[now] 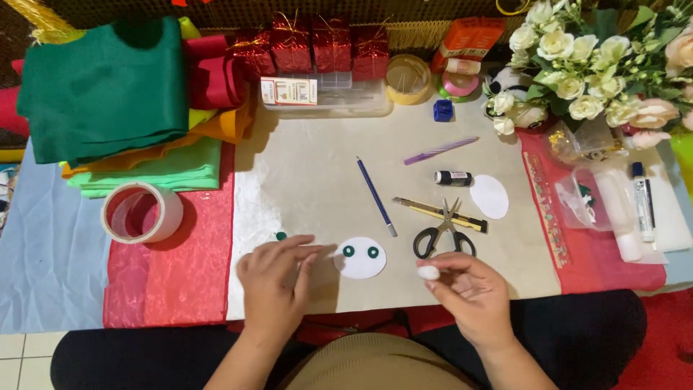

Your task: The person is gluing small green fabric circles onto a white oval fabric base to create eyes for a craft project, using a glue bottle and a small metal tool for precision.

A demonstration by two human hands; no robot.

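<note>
Grip first: right hand has thumb and fingertips pinched together on a small white pompom, held just above the front edge of the desk. Left hand lies palm down, fingers loosely spread and holding nothing, fingertips just beside the white felt oval. That oval lies flat between the two hands and carries two small green dots side by side. One loose green dot sits just above the left hand's fingers.

Just behind the right hand: black-handled scissors, blades closed, tips crossing a yellow-and-black utility knife. Blue pen lies at a slant left of them. Second white oval is to the right of the knife, a small black-and-white bottle beside it, a purple stick farther back.

Far left: tape roll on the red cloth, stacked felt sheets in green, red and orange behind it. Back edge: clear plastic box with red foil gift boxes behind. Right corner: artificial flower bouquet, a white glue bottle below it.
</note>
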